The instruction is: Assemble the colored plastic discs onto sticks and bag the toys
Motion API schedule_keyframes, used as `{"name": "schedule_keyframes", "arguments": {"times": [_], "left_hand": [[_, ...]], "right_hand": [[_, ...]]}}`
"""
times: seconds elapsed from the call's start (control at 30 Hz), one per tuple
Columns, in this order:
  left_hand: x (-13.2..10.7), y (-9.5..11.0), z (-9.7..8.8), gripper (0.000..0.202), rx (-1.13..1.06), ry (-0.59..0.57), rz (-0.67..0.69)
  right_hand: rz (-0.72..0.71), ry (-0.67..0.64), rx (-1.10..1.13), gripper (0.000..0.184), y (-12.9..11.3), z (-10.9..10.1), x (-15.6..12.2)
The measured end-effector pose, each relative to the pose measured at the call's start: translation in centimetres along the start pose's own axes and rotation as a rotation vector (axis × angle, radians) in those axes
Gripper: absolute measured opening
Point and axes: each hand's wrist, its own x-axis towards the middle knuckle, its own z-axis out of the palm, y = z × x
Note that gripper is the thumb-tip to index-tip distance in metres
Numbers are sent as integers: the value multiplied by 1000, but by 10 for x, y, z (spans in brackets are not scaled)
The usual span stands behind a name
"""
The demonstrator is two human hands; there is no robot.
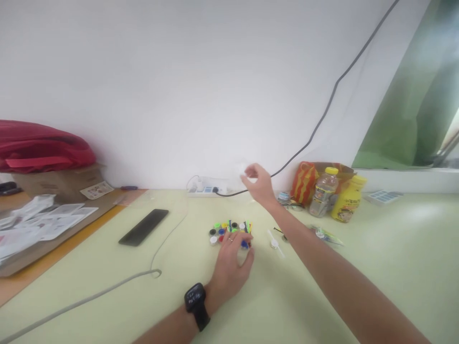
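My left hand [232,262], with a black watch on its wrist, rests on the pale green table [107,267], fingers curled over a blue piece at the near edge of a cluster of small coloured caps and sticks [229,229]. My right hand [257,184] is raised above the table's far side, close to the wall. Its fingertips pinch a small white object [244,169] that I cannot make out. A white power strip [208,187] lies just left of that hand.
A black phone [144,227] lies at left centre, with a grey cable [89,298] curving along the front left. Papers and a cardboard box with a red bag are at far left. Two bottles [335,196] and a snack bag stand at the right.
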Motion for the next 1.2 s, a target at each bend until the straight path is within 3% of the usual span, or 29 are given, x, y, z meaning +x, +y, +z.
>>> {"name": "schedule_keyframes", "arguments": {"times": [0.1,0.23,0.3,0.33,0.47,0.53,0.77,1.0,1.2], "left_hand": [[1,4,-4,23,-135,160,-146],[2,2,-10,34,-395,350,-232],[3,-3,-10,42,-500,344,-230],[4,-5,-9,46,-551,287,-233],[6,-8,-2,47,-653,-83,-280],[5,-7,1,39,-603,-164,-292],[4,-7,2,29,-410,-126,-249],[3,-8,1,28,-359,-128,-217],[3,-5,1,30,-365,-77,-254]], "right_hand": [[179,-45,323,16,-26,-42,-20],[513,-305,653,27,-48,-94,-72],[635,-448,710,32,-52,-110,-100],[676,-523,705,32,-54,-115,-113],[718,-635,660,18,-55,-116,-150],[696,-624,624,13,-53,-111,-159],[658,-411,544,32,-32,-100,-167],[628,-456,447,38,-33,-98,-168],[628,-361,375,39,-30,-102,-167]]}}
